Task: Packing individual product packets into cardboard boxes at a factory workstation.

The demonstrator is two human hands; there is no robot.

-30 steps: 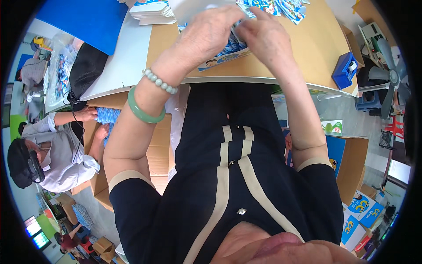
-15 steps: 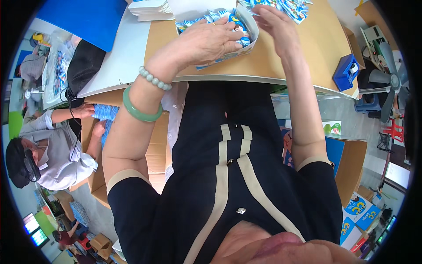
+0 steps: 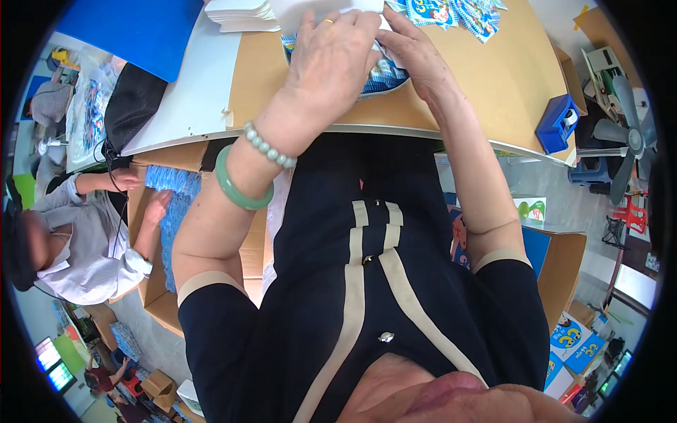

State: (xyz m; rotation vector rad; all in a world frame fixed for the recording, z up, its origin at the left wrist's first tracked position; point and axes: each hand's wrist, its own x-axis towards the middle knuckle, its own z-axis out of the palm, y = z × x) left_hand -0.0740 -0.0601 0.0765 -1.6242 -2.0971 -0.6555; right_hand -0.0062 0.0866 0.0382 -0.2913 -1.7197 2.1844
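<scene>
On the table in front of me stands a small open carton (image 3: 386,91) packed with blue-and-white printed sachets (image 3: 381,74). Its white lid flap (image 3: 288,8) is raised on the far side. My left hand (image 3: 333,63) lies over the carton, fingers stretched toward the lid and touching its white inner edge. A ring and two green bracelets are on that arm. At the carton's right side is my right hand (image 3: 422,62), thumb and fingers apart, its fingertips against the side wall. The left hand hides much of the carton's contents.
Loose sachets (image 3: 458,14) lie at the far right of the table. Flat white cards (image 3: 243,15) are stacked at far left, near a blue panel (image 3: 134,32). A blue tape dispenser (image 3: 557,125) sits at the right edge. Another person (image 3: 92,240) handles blue packaging (image 3: 175,194) at left.
My left hand has moved from over the sachets to the far edge of the carton. My right hand has come in left and down against the carton's side. The person at left has shifted.
</scene>
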